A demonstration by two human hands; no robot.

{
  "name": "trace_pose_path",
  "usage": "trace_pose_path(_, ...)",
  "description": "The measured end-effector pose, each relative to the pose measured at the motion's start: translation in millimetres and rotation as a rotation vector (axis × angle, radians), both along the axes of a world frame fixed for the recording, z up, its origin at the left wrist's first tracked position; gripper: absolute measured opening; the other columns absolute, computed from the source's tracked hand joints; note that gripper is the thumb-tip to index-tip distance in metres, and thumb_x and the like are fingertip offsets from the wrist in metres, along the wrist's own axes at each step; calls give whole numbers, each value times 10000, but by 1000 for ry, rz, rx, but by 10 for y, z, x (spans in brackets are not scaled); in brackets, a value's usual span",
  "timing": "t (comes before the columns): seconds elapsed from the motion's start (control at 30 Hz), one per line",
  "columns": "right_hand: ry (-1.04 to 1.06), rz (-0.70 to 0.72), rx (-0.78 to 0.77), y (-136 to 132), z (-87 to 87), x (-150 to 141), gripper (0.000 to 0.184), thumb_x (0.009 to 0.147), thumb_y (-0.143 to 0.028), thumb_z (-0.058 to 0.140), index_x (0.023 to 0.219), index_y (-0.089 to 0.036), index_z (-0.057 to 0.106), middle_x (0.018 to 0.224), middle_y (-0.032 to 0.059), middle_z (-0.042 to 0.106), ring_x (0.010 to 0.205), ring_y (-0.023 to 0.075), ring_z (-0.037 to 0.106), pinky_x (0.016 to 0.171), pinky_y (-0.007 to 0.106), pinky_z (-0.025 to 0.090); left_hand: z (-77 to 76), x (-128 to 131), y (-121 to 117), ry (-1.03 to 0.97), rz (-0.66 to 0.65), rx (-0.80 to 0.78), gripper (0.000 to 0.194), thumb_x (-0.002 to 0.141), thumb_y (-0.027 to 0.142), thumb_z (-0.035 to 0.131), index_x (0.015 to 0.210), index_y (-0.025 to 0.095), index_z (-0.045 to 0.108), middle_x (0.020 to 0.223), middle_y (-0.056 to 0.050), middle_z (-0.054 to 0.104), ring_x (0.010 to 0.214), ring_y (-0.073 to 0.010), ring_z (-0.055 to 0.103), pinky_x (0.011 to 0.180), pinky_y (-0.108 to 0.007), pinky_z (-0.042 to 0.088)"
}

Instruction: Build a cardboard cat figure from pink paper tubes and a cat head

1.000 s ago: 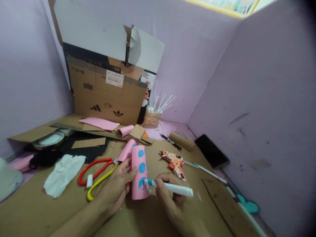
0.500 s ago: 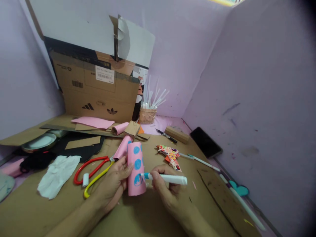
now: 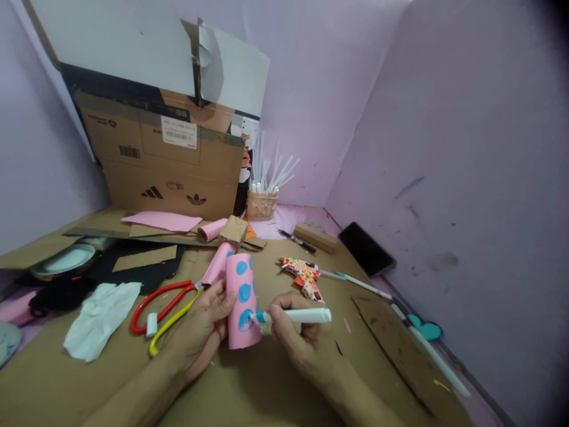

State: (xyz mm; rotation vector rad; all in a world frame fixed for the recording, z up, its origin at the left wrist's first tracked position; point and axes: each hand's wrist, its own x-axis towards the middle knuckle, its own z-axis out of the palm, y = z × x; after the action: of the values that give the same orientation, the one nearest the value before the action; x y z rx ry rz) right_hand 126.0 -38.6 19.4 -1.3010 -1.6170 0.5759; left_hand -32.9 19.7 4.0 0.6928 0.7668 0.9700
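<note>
A pink paper tube with blue dots stands nearly upright, held from its left side by my left hand. My right hand is closed round a white marker with a blue collar. The marker's tip touches the lowest front dot, which is partly filled with blue. Behind the tube, a second pink tube with blue on it lies tilted. Scissors with a red and a yellow handle rest left of my left hand, with a small white marker cap on them.
Crumpled white tissue lies at the left. A cardboard box stands at the back beside a basket of white sticks. Towards the right are a floral-patterned glue gun, a black pen and a phone.
More blue fills the lowest dot, with the marker tip still on it. The whole view has shifted slightly, so things appear a little further left.
</note>
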Motion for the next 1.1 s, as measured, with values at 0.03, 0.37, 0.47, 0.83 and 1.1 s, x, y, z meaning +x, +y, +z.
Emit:
trace_pose_path(0.03, 4, 6, -4, -1, 0, 0, 257, 874, -287, 468, 685, -164, 591, 537, -12, 556, 468, 95, 483, 441, 194, 361, 2, -1, 0, 4, -4, 1, 485, 752, 121, 663, 1214, 159, 520, 998, -103, 706, 822, -223, 689, 672, -293, 571)
trace_pose_path(0.37, 91, 3, -24, 18, -58, -2, 252, 881, -309, 473, 706, -169, 590, 537, -27, 543, 466, 90, 469, 445, 188, 361, 47, -14, -29, 22, -19, -23, 471, 782, 96, 623, 1233, 153, 496, 972, -97, 708, 870, -221, 680, 739, -310, 565)
trace_pose_path(0.47, 89, 14, -68, 4, -10, 0, 247, 881, -297, 459, 715, -164, 585, 543, -22, 547, 466, 92, 475, 445, 192, 365, 42, -15, -21, 27, 0, -31, 473, 770, 99, 639, 1222, 156, 514, 974, -97, 710, 874, -227, 680, 752, -321, 565)
trace_pose_path(0.83, 60, -38, -49, 3, 8, -7, 257, 867, -313, 458, 706, -167, 595, 506, -21, 555, 430, 89, 482, 415, 183, 363, 29, -21, -5, 6, -20, -32, 508, 722, 104, 689, 1201, 166, 533, 946, -88, 720, 862, -231, 686, 748, -320, 565)
trace_pose_path(1.1, 93, -48, -1, 18, -1, -32, 279, 860, -331, 466, 678, -167, 599, 497, -19, 560, 427, 88, 489, 408, 181, 359, 28, -21, -11, -7, -27, -23, 499, 727, 112, 687, 1201, 166, 541, 951, -85, 721, 857, -227, 688, 749, -311, 561)
